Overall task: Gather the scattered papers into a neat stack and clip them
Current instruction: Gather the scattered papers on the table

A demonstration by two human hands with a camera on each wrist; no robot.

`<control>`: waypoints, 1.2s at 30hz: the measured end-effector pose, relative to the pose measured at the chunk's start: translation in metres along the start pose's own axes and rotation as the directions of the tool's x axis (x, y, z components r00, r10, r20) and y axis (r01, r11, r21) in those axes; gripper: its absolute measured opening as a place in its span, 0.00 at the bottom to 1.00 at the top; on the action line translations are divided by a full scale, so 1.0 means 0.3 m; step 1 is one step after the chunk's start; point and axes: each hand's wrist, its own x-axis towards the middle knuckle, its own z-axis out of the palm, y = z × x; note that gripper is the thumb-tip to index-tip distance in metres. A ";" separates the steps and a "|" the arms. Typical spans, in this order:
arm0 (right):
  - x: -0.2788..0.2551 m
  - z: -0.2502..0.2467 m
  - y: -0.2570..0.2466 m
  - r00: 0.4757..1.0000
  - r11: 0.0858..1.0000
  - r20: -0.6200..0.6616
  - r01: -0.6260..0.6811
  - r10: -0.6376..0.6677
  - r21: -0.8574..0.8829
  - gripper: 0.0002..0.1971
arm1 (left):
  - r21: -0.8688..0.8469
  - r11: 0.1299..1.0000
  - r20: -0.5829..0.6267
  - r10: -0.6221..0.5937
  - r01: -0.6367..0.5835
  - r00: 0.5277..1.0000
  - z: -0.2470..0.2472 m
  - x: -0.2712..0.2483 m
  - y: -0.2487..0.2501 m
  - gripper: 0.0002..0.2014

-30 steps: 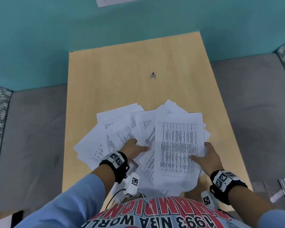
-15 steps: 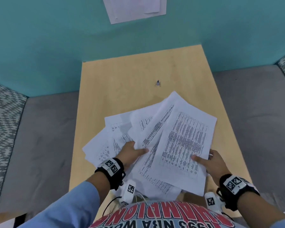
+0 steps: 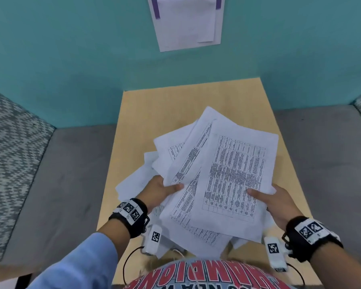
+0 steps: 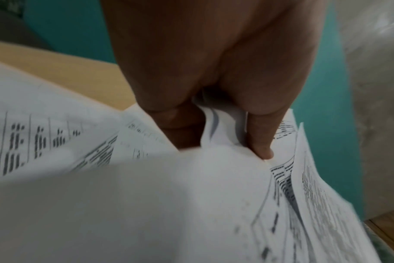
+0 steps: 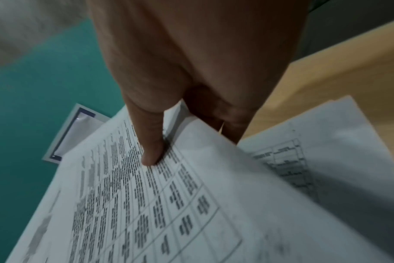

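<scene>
- Progress, my read: gathering approx. half done. Printed sheets point(image 3: 198, 184) are off the tabletop point(image 3: 146, 113) in both hands, but fanned & skewed, corners poking out at several angles. Not a neat stack yet.
- Left to do: square the edges (prob. tap them on the tabletop), then clip. Clip not on the sheets; no clip visible in any view now, possibly hidden behind the raised sheets, can't tell.
- Left hand point(image 3: 158, 190): at approx. 8 o'clock of the bundle, pinching the left-side sheets. Thumb point(image 3: 175, 187) lies on top, pointing toward 3 o'clock; the other fingers are under the paper. Left wrist view confirms: fingers point(image 4: 262, 142) curled into the sheets' edges, paper bunched between them.
- Loose sheets at the bundle's 9 o'clock side droop lower than the rest; whether they rest on the tabletop or hang free, can't tell.
- Top sheet w/ printed table point(image 3: 236, 176): centre-right of the fan, tilted clockwise, far edge toward 1 o'clock.
- Right hand point(image 3: 279, 203): at approx. 4 o'clock of the bundle, pinching the top sheet's right edge. Thumb point(image 3: 256, 193) presses on the printed table, pointing toward 9 o'clock; fingers beneath. Right wrist view: thumb point(image 5: 152, 146) flat on the print, other fingers tucked under the sheet.
- Risk, my guess: the sheets under the top one aren't all caught by both hands, so some could slip when squaring.
</scene>
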 end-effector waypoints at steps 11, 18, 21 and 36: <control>-0.021 -0.046 -0.192 0.990 0.933 0.111 0.122 -0.089 -0.339 0.28 | 0.140 0.981 0.043 0.127 -0.132 0.991 -0.106 -0.052 0.111 0.27; -0.059 0.014 -0.245 0.981 0.988 0.119 0.147 -0.152 0.051 0.21 | 0.114 0.978 -0.021 0.176 -0.172 0.984 -0.116 -0.065 0.135 0.33; -0.079 0.033 -0.284 0.971 0.945 0.156 0.128 -0.181 0.300 0.20 | -0.099 0.971 0.003 0.220 -0.218 0.976 -0.118 -0.083 0.150 0.17; -0.103 0.156 -0.355 0.895 0.858 -0.072 0.396 -0.440 -0.329 0.33 | -0.001 0.917 -0.116 0.397 -0.400 0.911 -0.044 -0.045 0.179 0.21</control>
